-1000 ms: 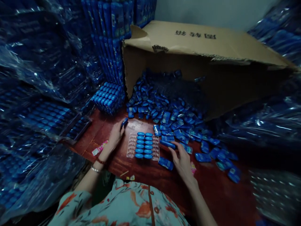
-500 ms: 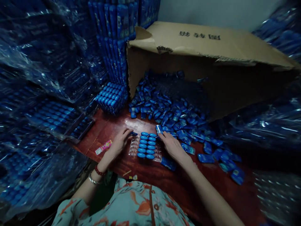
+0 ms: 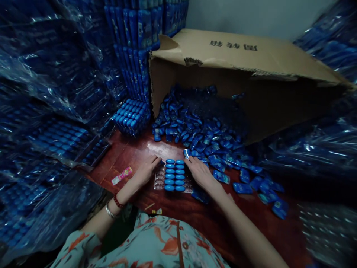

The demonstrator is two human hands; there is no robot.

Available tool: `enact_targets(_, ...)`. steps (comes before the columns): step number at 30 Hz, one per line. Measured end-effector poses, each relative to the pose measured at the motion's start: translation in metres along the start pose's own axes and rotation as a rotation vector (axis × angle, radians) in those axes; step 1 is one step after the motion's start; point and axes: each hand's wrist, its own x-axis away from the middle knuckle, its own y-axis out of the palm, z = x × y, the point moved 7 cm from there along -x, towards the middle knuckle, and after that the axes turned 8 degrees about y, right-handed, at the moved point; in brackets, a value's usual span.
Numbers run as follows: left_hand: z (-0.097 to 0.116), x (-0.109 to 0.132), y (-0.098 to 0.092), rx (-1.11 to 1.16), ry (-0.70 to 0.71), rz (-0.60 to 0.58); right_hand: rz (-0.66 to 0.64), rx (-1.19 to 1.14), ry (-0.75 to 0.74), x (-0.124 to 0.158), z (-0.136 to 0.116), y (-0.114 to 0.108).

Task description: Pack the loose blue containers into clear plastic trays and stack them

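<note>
A clear plastic tray (image 3: 159, 182) with moulded pockets lies on the table in front of me. Its middle holds two columns of small blue cases (image 3: 175, 175) set on edge, rounded edges up. At the tray's far left corner my left hand (image 3: 147, 170) has its fingers closed on a blue case (image 3: 162, 163), mostly hidden by the fingertips. My right hand (image 3: 198, 172) is at the far right corner, fingers bent down and together; what they hold, if anything, is hidden. Just beyond those fingertips lies another blue case (image 3: 186, 153).
A cardboard box (image 3: 228, 44) lies open towards me, loose blue cases (image 3: 195, 130) spilling from it. Filled trays form a stack (image 3: 129, 115) at back left. Plastic-wrapped stacks (image 3: 55, 74) rise at left. A pink wrapper (image 3: 122, 175) lies on the red-brown table (image 3: 134, 149).
My left hand has moved slightly right, bringing its blue case to the tray's far left edge. My right hand has shifted slightly left, still at the far right corner.
</note>
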Motion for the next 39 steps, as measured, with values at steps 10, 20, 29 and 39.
enact_targets(10, 0.000, -0.021, 0.009, -0.040, 0.100, -0.225, 0.257, -0.430, 0.100, 0.015, 0.025, 0.019)
enact_targets(20, 0.024, -0.109, 0.004, 0.061, 0.203, -0.293, 0.138, -0.091, 0.280, 0.012, 0.067, 0.027)
enact_targets(29, 0.057, -0.167, 0.077, -0.042, 0.114, -0.580, -0.021, 0.035, 0.331, 0.011, 0.062, 0.029)
enact_targets(39, -0.009, -0.145, 0.035, 0.136, -0.032, -0.369, 0.333, -0.969, 0.573, 0.062, 0.083, 0.041)
